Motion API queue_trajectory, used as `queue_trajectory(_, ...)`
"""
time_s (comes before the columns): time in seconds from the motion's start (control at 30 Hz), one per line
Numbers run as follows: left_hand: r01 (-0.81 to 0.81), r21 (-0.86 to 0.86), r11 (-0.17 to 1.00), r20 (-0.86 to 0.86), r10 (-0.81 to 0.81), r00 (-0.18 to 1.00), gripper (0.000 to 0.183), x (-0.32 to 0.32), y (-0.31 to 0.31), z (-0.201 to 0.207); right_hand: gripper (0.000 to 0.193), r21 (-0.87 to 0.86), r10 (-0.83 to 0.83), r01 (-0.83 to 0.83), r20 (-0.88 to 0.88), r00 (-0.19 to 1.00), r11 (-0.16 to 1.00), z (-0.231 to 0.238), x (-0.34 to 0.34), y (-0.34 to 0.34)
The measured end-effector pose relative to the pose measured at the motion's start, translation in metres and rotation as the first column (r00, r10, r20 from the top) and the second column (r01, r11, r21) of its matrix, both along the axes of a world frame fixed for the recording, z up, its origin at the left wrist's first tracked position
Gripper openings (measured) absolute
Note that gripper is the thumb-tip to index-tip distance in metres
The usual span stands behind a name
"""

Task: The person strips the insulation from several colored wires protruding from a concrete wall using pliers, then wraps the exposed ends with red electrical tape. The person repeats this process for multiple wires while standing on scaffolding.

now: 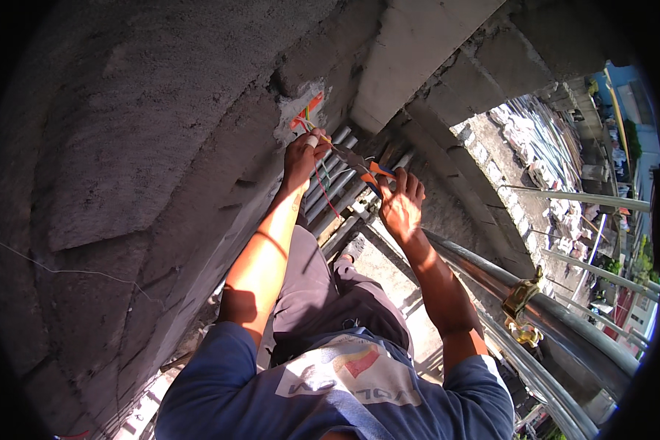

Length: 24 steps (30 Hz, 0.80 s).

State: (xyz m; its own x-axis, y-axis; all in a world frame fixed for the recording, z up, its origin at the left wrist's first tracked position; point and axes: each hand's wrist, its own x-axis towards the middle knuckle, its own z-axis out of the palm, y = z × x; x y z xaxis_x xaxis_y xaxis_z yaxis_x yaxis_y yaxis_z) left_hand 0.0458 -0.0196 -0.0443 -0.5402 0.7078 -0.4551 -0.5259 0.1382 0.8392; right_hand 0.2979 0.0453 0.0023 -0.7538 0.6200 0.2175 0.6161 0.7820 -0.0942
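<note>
An orange electrical box (pixel 298 119) is set in a rough patch of mortar in the block wall, with several coloured wires (pixel 317 134) coming out of it. Just below the box, my left hand (pixel 306 159) pinches the wires, and a pale wrap shows on one finger. My right hand (pixel 402 207) is closed around the orange and blue handles of a pair of pliers (pixel 356 159). Their jaws point left, at the wires by my left fingertips; whether they grip a wire is too small to tell. A red wire (pixel 325 187) dangles below my left hand.
Grey block wall (pixel 147 147) rises close on my left. Metal pipes (pixel 337 176) lie beyond my hands. A thick scaffold tube (pixel 484 275) with a brass-coloured clamp (pixel 521 301) runs along my right. Past the wall opening, a pile of rubble and rods (pixel 543 139) lies lower down.
</note>
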Motion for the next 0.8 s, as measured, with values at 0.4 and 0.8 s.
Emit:
queue_trajectory(0.4, -0.038, -0.026, 0.999, 0.260, 0.044, 0.965, 0.017, -0.025, 0.009, 0.003, 0.064, 0.411, -0.621, -0.590, 0.070, 0.780, -0.695, -0.069, -0.016, -0.087)
queue_trajectory(0.8, 0.036, -0.048, 0.998, 0.070, -0.032, 0.997, 0.025, -0.015, 0.007, -0.005, 0.058, -0.570, -0.112, 0.040, -0.093, 0.989, 0.821, 0.037, 0.059, -0.008)
